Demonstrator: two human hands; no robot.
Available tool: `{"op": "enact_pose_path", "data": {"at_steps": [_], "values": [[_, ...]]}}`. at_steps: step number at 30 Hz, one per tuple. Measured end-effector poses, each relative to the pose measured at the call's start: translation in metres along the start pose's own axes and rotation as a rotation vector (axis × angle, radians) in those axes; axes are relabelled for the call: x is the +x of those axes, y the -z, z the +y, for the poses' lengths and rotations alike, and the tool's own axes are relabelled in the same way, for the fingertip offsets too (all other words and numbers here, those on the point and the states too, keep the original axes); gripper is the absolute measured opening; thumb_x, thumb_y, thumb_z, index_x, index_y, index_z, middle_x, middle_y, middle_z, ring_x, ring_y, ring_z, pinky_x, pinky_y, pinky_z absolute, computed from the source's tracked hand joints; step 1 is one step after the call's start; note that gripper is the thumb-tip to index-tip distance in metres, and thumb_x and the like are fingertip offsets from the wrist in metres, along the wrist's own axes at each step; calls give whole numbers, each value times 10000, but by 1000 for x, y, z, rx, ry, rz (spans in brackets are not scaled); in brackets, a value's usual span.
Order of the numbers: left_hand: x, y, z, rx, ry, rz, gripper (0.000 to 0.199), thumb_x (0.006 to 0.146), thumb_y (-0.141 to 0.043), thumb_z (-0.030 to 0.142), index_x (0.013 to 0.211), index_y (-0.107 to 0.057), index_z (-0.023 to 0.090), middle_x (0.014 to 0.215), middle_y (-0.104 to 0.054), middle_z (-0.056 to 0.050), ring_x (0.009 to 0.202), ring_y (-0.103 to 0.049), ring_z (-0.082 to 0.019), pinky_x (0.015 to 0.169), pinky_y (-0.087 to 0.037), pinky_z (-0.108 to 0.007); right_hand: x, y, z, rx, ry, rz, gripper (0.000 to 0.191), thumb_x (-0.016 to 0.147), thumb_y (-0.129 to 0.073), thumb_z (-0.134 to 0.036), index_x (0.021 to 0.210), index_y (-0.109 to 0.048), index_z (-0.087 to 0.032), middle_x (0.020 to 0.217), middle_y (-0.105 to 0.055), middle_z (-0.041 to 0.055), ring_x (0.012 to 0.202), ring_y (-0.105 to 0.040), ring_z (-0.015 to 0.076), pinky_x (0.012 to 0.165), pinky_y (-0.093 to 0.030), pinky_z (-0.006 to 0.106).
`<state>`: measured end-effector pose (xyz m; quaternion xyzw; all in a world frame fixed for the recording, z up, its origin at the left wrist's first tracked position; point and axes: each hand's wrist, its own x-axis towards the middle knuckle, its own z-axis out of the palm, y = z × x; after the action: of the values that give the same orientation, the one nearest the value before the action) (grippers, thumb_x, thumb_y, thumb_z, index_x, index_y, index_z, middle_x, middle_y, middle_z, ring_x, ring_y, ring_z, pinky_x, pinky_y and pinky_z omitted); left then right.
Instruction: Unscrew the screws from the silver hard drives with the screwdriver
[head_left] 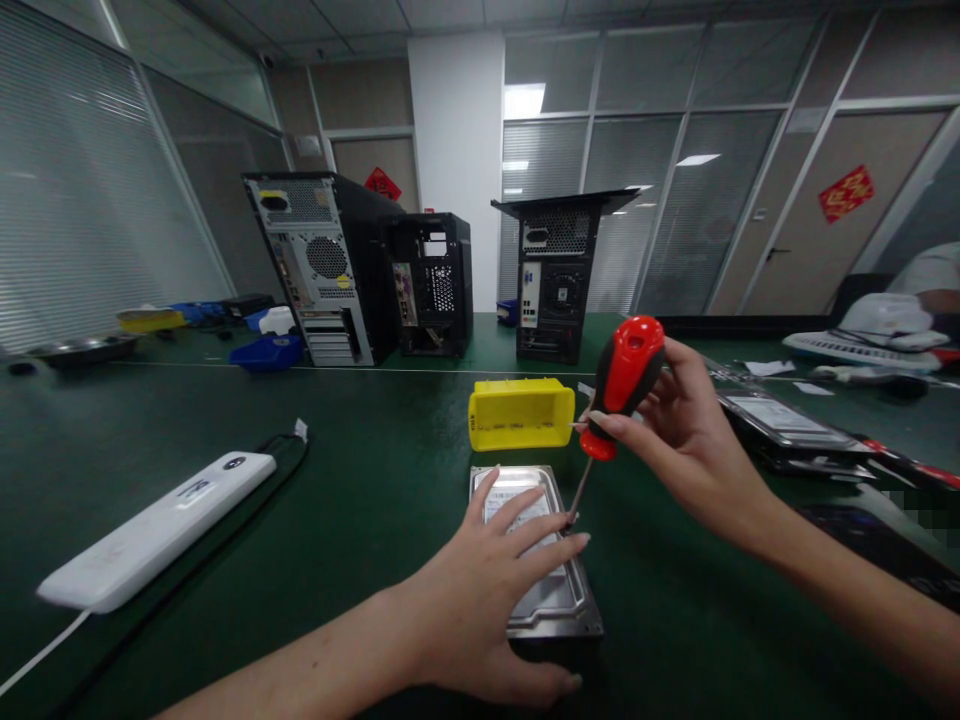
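A silver hard drive (551,605) lies flat on the green table, label side up. Across its top rests my left hand (510,570), fingers spread, covering much of the label. My right hand (686,430) grips a red and black screwdriver (630,365) by the lower part of its handle. The shaft slants down to the drive's right edge, and its tip meets the drive beside my left fingertips; whether it sits in a screw is hidden. Just behind the drive stands a yellow plastic bin (521,415) with small dark bits inside.
A white power strip (161,530) with cables lies at left. Computer cases (360,270) stand at the back, another case (559,280) right of them. More hard drives (780,420) and tools lie at right. A blue bin (266,350) sits back left. Part of another person (930,280) shows far right.
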<state>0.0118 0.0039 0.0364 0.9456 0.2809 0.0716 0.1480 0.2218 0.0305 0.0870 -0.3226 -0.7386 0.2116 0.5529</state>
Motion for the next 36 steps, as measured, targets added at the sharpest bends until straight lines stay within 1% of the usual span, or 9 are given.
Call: {"op": "enact_pose_path", "data": {"at_steps": [5,12,15,19,21,26,30,34,36], "values": [[0,1,0,-7,-9,-4,817,758,-468,686,1437,-221,306,1495,-256,-38,1375,-129,-365,1040,155,-609,1,2,1,21,-9,-11,528,804,-610,-258,1259,-345,-309,1248,-519,37,1122,-551,205,870,-547,323],[1,1,1,-8,-7,-12,811,759,-473,674,1434,-231,297,1495,-258,-33,1378,-129,-358,1043,164,-597,1,2,3,18,13,2,516,810,-608,-268,1258,-354,-298,1239,-524,39,1124,-547,193,935,-508,324],[1,0,0,-3,-11,-3,816,752,-490,663,1433,-235,293,1492,-266,-34,1377,-137,-356,1047,154,-597,1,1,4,39,16,-2,519,806,-616,-253,1255,-361,-294,1235,-526,42,1113,-553,184,886,-530,294],[1,-2,0,8,-10,14,811,746,-511,644,1426,-251,288,1485,-283,-34,1373,-155,-353,1051,136,-605,0,-1,8,82,28,26,581,771,-660,-261,1263,-354,-292,1217,-534,52,1085,-566,189,799,-557,273],[1,-2,0,8,-10,14,807,746,-517,636,1425,-254,289,1485,-284,-33,1372,-160,-355,1048,130,-615,0,-3,9,105,19,35,555,763,-669,-272,1239,-384,-282,1171,-555,53,1035,-587,188,779,-560,280],[1,-1,1,5,-11,13,802,741,-521,638,1418,-270,288,1483,-287,-36,1366,-171,-367,1048,105,-631,-1,-8,7,173,-83,37,288,785,-639,-286,1043,-525,-230,923,-595,33,835,-621,163,698,-569,286],[1,-1,1,8,-10,20,790,749,-512,641,1416,-270,293,1483,-288,-35,1368,-162,-367,1042,105,-636,-2,-11,3,308,-182,13,258,784,-638,-301,976,-484,-222,874,-575,16,716,-631,139,591,-576,268],[-2,0,2,9,-20,32,773,757,-512,629,1409,-280,285,1478,-297,-49,1370,-162,-361,1037,103,-637,-7,-15,3,353,-216,11,271,811,-613,-320,986,-420,-245,796,-571,-16,628,-613,117,569,-558,262],[-4,1,2,10,-34,30,770,763,-523,600,1412,-264,276,1475,-304,-58,1372,-161,-354,1038,81,-643,-9,-17,5,369,-243,12,272,838,-579,-347,1038,-414,-264,757,-546,-30,620,-591,113,573,-546,258]]}}
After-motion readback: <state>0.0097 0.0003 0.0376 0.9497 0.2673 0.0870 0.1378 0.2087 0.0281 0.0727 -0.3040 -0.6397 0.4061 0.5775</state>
